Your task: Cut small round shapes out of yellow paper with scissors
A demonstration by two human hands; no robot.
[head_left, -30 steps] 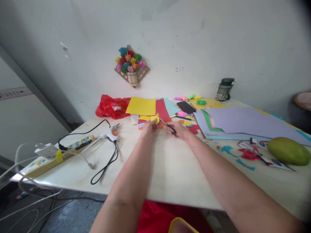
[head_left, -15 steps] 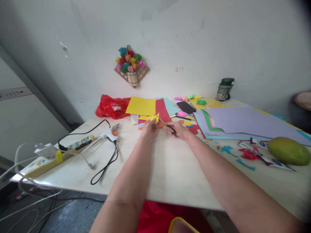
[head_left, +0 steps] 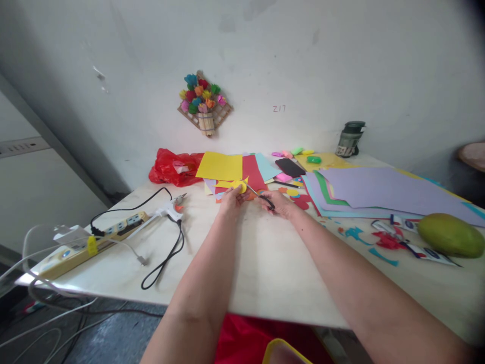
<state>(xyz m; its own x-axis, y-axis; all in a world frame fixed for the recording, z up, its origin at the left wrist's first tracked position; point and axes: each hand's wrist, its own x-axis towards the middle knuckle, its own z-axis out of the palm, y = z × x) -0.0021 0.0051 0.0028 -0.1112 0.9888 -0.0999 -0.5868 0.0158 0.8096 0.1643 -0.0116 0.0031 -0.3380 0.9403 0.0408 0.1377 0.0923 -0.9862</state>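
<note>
Evidently, cutting is the step in hand: near the middle of the frame, a small yellow paper piece (head_left: 240, 186) is pinched by the thumb and fingers of the left hand (head_left: 234, 201), and a pair of scissors (head_left: 271, 205) is gripped at its dark handles by the right hand (head_left: 278, 202). The blades are pointed toward the upper left and brought up to the paper's right side; how far they are parted cannot be told.

Just above the held piece, a larger yellow sheet (head_left: 220, 166) is laid beside a red sheet (head_left: 252, 169). A dark phone (head_left: 290, 167) and a black pen (head_left: 288, 185) can be seen right of centre, and a white glue gun (head_left: 172, 209) is set down left of centre on the table (head_left: 265, 268). At the right of the frame, large lilac paper (head_left: 379, 187) is spread.

For the next snip, a steady pinch seems called for, with the outline fed slowly between the blades and the left fingertips held clear of the edges.
</note>
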